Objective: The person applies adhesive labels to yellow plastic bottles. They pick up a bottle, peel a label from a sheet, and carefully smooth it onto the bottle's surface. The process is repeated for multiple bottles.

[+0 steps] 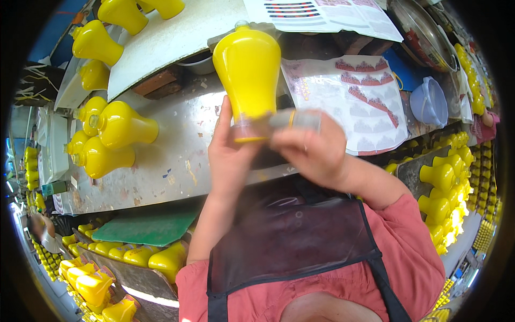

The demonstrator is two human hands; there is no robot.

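A glossy yellow bottle [248, 70] with wide shoulders and a small clear neck stands tilted over the metal table. My left hand [229, 147] is closed around the lower part of it. A patterned, reddish-purple decal band [251, 126] runs round the bottle just above its base. In my right hand [316, 153], blurred by motion, is a flat grey piece [296, 120] with a yellow band across it. Its end meets the bottle at the decal, and its exact kind is unclear. To the right lies a white decal sheet [370, 126] printed with red-purple curved strips.
Several yellow bottles [126, 124] lie on the metal table [177, 129] at left, more on a white board [166, 43]. A lavender bucket [429, 102] and large metal pan [426, 37] sit at right. Bottle rows [442, 177] and a green board [145, 228] flank me.
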